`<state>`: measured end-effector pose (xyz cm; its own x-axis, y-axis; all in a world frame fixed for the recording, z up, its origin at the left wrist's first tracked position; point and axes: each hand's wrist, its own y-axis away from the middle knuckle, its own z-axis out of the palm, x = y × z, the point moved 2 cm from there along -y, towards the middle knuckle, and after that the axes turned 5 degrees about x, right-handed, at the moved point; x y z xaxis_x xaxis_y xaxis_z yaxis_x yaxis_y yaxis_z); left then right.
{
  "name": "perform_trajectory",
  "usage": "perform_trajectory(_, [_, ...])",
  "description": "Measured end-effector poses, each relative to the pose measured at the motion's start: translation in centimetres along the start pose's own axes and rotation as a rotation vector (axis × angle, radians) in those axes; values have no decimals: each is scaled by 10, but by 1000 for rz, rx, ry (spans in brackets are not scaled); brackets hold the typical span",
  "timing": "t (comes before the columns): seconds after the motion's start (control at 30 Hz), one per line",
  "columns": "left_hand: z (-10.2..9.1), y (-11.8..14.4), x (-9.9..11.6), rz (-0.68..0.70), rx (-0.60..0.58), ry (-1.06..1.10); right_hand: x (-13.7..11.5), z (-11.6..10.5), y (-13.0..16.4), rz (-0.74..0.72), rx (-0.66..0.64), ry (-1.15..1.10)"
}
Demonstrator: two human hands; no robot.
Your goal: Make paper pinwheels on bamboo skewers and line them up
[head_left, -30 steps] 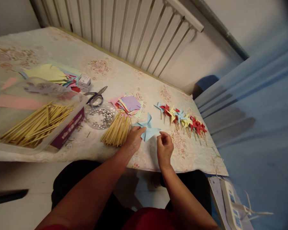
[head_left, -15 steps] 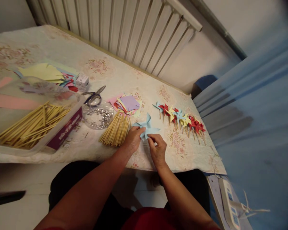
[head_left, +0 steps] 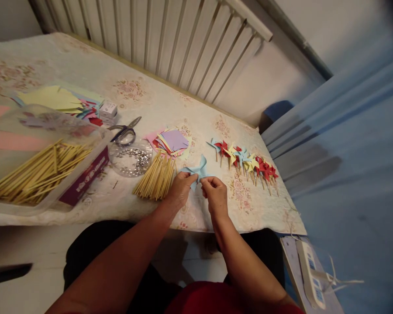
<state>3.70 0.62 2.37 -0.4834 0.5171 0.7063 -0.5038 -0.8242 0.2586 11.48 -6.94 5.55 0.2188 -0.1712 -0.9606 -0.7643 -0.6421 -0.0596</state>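
A light blue paper pinwheel piece (head_left: 198, 168) lies near the front edge of the table. My left hand (head_left: 180, 189) pinches its near left side. My right hand (head_left: 214, 194) has its fingertips closed on the paper's near middle, covering part of it. A loose bundle of wooden sticks (head_left: 157, 176) lies just left of my left hand. Behind it sits a small stack of coloured paper squares (head_left: 172, 141).
A row of finished red, yellow and blue pinwheels (head_left: 245, 163) lies to the right. A clear dish of silver pins (head_left: 131, 158), scissors (head_left: 126, 131), a tray of sticks (head_left: 36, 170) and paper sheets (head_left: 52, 98) stand to the left. A power strip (head_left: 309, 270) lies at lower right.
My right hand has moved left from beside the blue paper onto it and now pinches it close to my left hand. The view has shifted slightly.
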Motion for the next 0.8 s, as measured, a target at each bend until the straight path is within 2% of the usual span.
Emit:
perform_trajectory(0.37, [2,3,1,-15,-27,20,4,4,-8,32,40,-17])
perform_trajectory(0.8, [1,0,-2,38,5,-45,6,7,-9,16,81,11])
